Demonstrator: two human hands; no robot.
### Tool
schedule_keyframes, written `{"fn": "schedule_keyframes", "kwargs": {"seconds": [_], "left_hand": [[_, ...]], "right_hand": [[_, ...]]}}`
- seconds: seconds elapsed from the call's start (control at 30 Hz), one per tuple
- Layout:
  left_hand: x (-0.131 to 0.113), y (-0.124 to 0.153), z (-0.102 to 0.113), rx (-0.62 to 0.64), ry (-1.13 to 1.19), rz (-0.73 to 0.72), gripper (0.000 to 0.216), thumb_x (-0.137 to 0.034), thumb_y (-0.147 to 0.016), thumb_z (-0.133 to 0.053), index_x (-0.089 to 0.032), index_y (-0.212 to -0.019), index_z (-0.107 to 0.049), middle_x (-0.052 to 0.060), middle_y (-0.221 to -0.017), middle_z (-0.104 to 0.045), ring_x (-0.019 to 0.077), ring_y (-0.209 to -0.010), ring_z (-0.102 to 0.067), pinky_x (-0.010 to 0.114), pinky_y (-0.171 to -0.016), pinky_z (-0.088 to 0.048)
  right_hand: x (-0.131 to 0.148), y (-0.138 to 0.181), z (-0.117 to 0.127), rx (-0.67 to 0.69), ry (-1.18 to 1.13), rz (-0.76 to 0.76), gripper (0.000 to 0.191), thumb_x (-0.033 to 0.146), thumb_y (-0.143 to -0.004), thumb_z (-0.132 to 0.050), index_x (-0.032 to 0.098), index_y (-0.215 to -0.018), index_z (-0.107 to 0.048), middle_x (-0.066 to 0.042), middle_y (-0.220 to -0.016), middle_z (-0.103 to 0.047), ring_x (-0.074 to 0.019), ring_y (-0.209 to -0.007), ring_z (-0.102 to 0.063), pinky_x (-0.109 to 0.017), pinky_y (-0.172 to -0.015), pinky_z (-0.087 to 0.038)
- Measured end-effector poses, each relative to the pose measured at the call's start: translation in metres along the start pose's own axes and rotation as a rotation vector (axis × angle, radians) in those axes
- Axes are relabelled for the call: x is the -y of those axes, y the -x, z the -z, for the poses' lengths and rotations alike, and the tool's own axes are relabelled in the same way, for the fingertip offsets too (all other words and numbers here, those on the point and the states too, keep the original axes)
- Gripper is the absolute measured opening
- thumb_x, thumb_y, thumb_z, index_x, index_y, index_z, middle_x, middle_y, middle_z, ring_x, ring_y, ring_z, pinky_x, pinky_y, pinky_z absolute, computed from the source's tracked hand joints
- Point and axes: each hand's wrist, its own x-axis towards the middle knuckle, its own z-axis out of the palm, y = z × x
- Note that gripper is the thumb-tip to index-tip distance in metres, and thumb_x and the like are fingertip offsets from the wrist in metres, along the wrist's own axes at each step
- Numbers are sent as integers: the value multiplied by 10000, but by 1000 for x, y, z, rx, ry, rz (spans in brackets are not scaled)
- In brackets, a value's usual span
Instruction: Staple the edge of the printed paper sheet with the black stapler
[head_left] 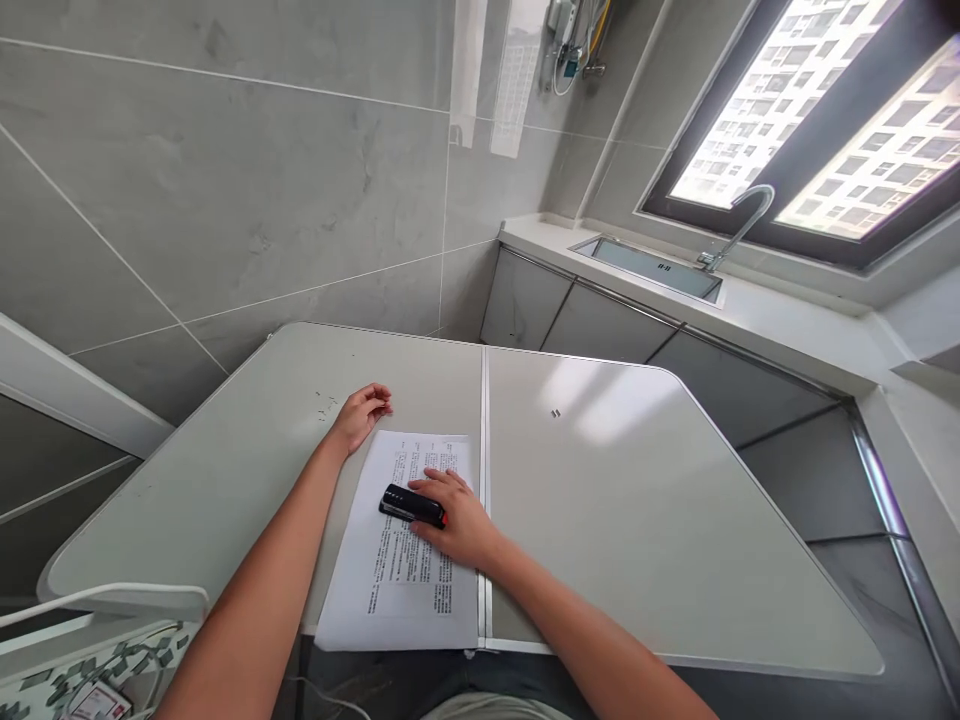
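A printed sheet of paper (pixel 409 585) lies on the white folding table (pixel 637 500), just left of its centre seam. On the sheet rests a black stapler (pixel 411 505) with a red end. My right hand (pixel 456 515) lies on the paper with its fingers curled round the stapler's right end. My left hand (pixel 361 412) rests on the table beyond the paper's far left corner, fingers loosely curled, nothing visible in it.
A grey tiled wall stands behind the table. At the back right a counter holds a steel sink (pixel 652 265) and a curved tap (pixel 739 225) under a window. A white rail (pixel 105 595) and patterned cloth sit at the near left.
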Motion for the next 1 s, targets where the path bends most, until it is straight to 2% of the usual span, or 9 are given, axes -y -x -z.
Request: {"fn": "schedule_keyframes", "kwargs": {"seconds": [0.13, 0.3, 0.4, 0.47, 0.53, 0.6, 0.7, 0.83, 1.0], "left_hand": [[13, 1, 6, -82, -54, -137, 185, -241, -703, -693, -190, -880, -668, 1, -850, -618, 125, -739, -587, 277, -748, -522], [11, 5, 10, 37, -533, -264, 159, -281, -838, -598, -200, -898, -721, 38, -922, -706, 178, -817, -624, 315, -800, -509], [4, 9, 16, 141, -901, -394, 229, -284, -912, -540, -221, -909, -760, 50, -989, -740, 226, -965, -643, 356, -890, -487], [3, 11, 18, 209, -1034, -435, 262, -280, -943, -508, -235, -941, -766, 46, -1002, -747, 240, -1017, -642, 386, -953, -465], [6, 11, 17, 239, -1108, -442, 288, -264, -962, -472, -239, -961, -759, 46, -1013, -749, 247, -1038, -641, 405, -975, -448], [9, 9, 15, 237, -1158, -432, 299, -244, -967, -450, -240, -964, -748, 47, -1025, -747, 251, -1052, -641, 412, -967, -439], [13, 8, 13, 232, -1197, -418, 291, -227, -969, -443, -245, -972, -733, 43, -1035, -743, 253, -1066, -642, 414, -957, -426], [11, 11, 12, 244, -1187, -413, 280, -212, -971, -444, -243, -972, -722, 38, -1049, -742, 245, -1064, -648, 406, -950, -424], [6, 11, 11, 249, -1101, -394, 256, -202, -943, -461, -230, -888, -710, 26, -956, -727, 206, -910, -651, 358, -879, -450]], "right_hand": [[5, -20, -14, 10, -27, 17, 493, 283, -853, -798, 297, -1333, -683, -34, -1426, -679, -300, -1504, -454, -567, -1295, -217], [6, -16, -8, -15, -51, 63, 570, 365, -834, -830, 286, -1370, -654, -68, -1519, -597, -305, -1496, -456, -535, -1271, -295], [-17, -9, 33, -232, -42, 44, 425, 383, -877, -764, 284, -1284, -696, -79, -1444, -638, -277, -1352, -580, -459, -1144, -463], [-48, -6, 75, -518, 29, -101, 195, 333, -945, -620, 258, -1072, -748, -77, -1176, -728, -246, -1091, -676, -421, -972, -545], [-84, -5, 118, -743, 161, -279, 220, 307, -926, -562, 238, -1003, -757, -94, -1116, -711, -250, -996, -660, -413, -872, -550], [-117, -6, 154, -806, 290, -379, 285, 324, -880, -588, 236, -1082, -769, -121, -1241, -665, -280, -1098, -619, -430, -905, -533], [-147, -10, 180, -780, 318, -385, 267, 301, -827, -616, 208, -1005, -792, -133, -1159, -679, -289, -1066, -621, -440, -922, -521], [-156, -18, 177, -746, 298, -335, 240, 226, -830, -532, 204, -815, -771, -94, -911, -684, -254, -897, -639, -428, -892, -522], [-138, -49, 145, -739, 235, -252, 273, 226, -845, -538, 185, -1007, -753, -113, -1103, -642, -195, -775, -636, -406, -824, -561]]}}
